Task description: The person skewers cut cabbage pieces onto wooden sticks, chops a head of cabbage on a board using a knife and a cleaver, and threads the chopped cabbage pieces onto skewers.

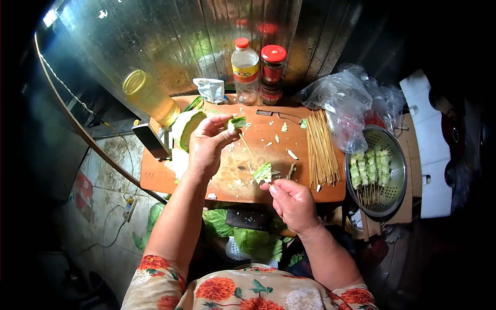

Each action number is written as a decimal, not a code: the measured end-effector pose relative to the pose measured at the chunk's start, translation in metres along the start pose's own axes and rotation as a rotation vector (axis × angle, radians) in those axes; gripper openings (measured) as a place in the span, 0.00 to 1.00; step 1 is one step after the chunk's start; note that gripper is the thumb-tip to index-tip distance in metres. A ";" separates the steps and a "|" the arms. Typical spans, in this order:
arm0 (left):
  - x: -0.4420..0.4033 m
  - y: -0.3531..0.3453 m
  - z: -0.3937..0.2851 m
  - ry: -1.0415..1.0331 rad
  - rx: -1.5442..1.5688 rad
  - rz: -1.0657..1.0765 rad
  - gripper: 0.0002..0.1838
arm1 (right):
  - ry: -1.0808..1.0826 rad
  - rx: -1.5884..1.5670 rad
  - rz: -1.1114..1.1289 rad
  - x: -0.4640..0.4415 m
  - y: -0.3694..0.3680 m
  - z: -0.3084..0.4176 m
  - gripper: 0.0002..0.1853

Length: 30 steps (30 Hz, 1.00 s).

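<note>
My left hand (209, 142) pinches a green piece of cabbage leaf (237, 122) above the wooden board. From that piece a thin bamboo skewer (249, 148) slants down toward my right hand (295, 203); I cannot tell whether its tip has pierced the leaf. A pale green cabbage piece (262, 173) sits on the skewer's lower part, just above my right fingertips, which are closed around the lower end. Left of my left hand lies a cut cabbage (186, 126). A bundle of bamboo skewers (321, 150) rests at the board's right side.
Cabbage scraps dot the wooden board (217, 187), with a peeler (279, 114) at its back. Behind stand a clear bottle (245, 72) and red-lidded jars (273, 67). A phone (151, 141) leans at left. At right, a metal colander (395, 194) holds filled skewers beside plastic bags (341, 98).
</note>
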<state>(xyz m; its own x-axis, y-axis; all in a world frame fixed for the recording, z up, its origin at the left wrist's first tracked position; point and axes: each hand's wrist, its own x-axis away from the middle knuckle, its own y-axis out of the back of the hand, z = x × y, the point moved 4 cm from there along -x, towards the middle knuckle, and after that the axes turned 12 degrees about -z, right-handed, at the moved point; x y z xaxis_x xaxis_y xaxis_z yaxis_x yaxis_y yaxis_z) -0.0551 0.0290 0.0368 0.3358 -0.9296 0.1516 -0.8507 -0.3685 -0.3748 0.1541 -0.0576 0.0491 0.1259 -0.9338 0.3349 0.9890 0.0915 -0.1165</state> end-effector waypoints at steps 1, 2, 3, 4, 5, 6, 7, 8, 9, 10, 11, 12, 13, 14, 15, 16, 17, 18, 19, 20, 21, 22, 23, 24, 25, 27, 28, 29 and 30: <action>0.002 0.000 -0.001 0.001 0.000 0.000 0.16 | -0.018 -0.008 -0.002 0.001 0.000 0.002 0.12; 0.005 -0.003 -0.002 0.040 0.046 0.027 0.15 | -0.019 -0.007 -0.003 0.001 0.000 0.002 0.12; 0.009 -0.006 -0.002 0.080 0.092 0.056 0.15 | -0.026 -0.026 -0.006 0.002 0.000 0.002 0.12; 0.012 -0.008 -0.004 0.111 0.070 0.032 0.14 | -0.033 -0.044 -0.009 0.002 0.000 0.002 0.12; 0.017 -0.011 -0.001 0.116 0.073 0.034 0.14 | -0.036 -0.041 -0.014 0.002 0.000 0.002 0.12; 0.025 -0.016 0.005 0.149 0.035 0.073 0.13 | -0.024 -0.060 -0.041 0.000 0.000 0.003 0.12; 0.033 -0.021 0.011 0.182 -0.003 0.113 0.12 | -0.013 -0.080 -0.068 -0.001 0.000 0.004 0.12; 0.044 -0.028 0.013 0.206 -0.023 0.156 0.11 | -0.038 -0.140 -0.085 -0.004 0.002 0.002 0.13; 0.051 -0.031 0.019 0.197 -0.040 0.180 0.12 | -0.040 -0.137 -0.093 -0.005 0.004 0.001 0.13; 0.053 -0.033 0.019 0.197 -0.038 0.182 0.12 | -0.043 -0.148 -0.095 -0.006 0.005 0.000 0.13; 0.054 -0.034 0.018 0.196 -0.035 0.181 0.12 | -0.045 -0.159 -0.093 -0.007 0.006 0.000 0.13; 0.054 -0.034 0.017 0.194 -0.035 0.182 0.12 | -0.038 -0.150 -0.099 -0.008 0.006 -0.003 0.14; 0.053 -0.033 0.017 0.195 -0.049 0.188 0.13 | -0.037 -0.150 -0.098 -0.009 0.006 -0.004 0.14; 0.053 -0.032 0.018 0.195 -0.063 0.194 0.13 | -0.030 -0.116 -0.095 -0.010 0.007 -0.004 0.14; 0.052 -0.032 0.019 0.195 -0.063 0.194 0.13 | -0.024 -0.081 -0.093 -0.011 0.007 -0.004 0.14; 0.051 -0.031 0.021 0.178 -0.077 0.193 0.14 | -0.024 -0.081 -0.093 -0.012 0.008 -0.003 0.14; 0.050 -0.030 0.021 0.162 -0.092 0.192 0.15 | -0.032 -0.078 -0.083 -0.013 0.009 -0.003 0.14; 0.049 -0.029 0.020 0.161 -0.093 0.190 0.15 | -0.039 -0.075 -0.071 -0.014 0.009 -0.002 0.14; 0.046 -0.026 0.017 0.150 -0.102 0.170 0.15 | -0.039 -0.075 -0.068 -0.015 0.011 -0.003 0.14; 0.042 -0.022 0.014 0.140 -0.110 0.150 0.16 | -0.049 -0.050 -0.074 -0.017 0.014 -0.004 0.14; 0.036 -0.012 0.009 0.094 -0.167 0.115 0.17 | -0.061 -0.025 -0.080 -0.019 0.017 -0.006 0.14; 0.025 0.002 0.007 0.033 -0.188 0.049 0.17 | -0.085 -0.006 -0.093 -0.022 0.020 -0.008 0.14; 0.014 0.021 0.009 -0.027 -0.211 -0.018 0.17 | -0.105 0.023 -0.121 -0.027 0.024 -0.012 0.14; 0.006 0.039 0.006 -0.077 -0.231 -0.098 0.15 | -0.094 0.066 -0.154 -0.032 0.029 -0.017 0.12; -0.001 0.060 0.003 -0.129 -0.251 -0.176 0.14 | -0.081 0.109 -0.186 -0.039 0.034 -0.022 0.11; -0.021 0.119 0.010 -0.227 -0.530 -0.353 0.10 | -0.096 0.170 -0.185 -0.053 0.043 -0.034 0.10; -0.025 0.147 0.014 -0.229 -0.711 -0.412 0.09 | -0.095 0.232 -0.225 -0.061 0.047 -0.041 0.10; -0.026 0.172 0.017 -0.229 -0.892 -0.472 0.07 | -0.093 0.294 -0.266 -0.068 0.052 -0.049 0.10; -0.027 0.194 0.023 -0.231 -0.989 -0.497 0.07 | -0.089 0.293 -0.256 -0.075 0.054 -0.059 0.10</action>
<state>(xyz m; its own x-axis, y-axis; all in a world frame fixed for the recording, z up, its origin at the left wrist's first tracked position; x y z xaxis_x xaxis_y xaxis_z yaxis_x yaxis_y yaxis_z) -0.2199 -0.0175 -0.0610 0.7054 -0.6969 -0.1291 -0.5139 -0.6283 0.5840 0.1939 -0.0030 -0.0372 -0.1344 -0.9067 0.3999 0.9679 -0.0338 0.2489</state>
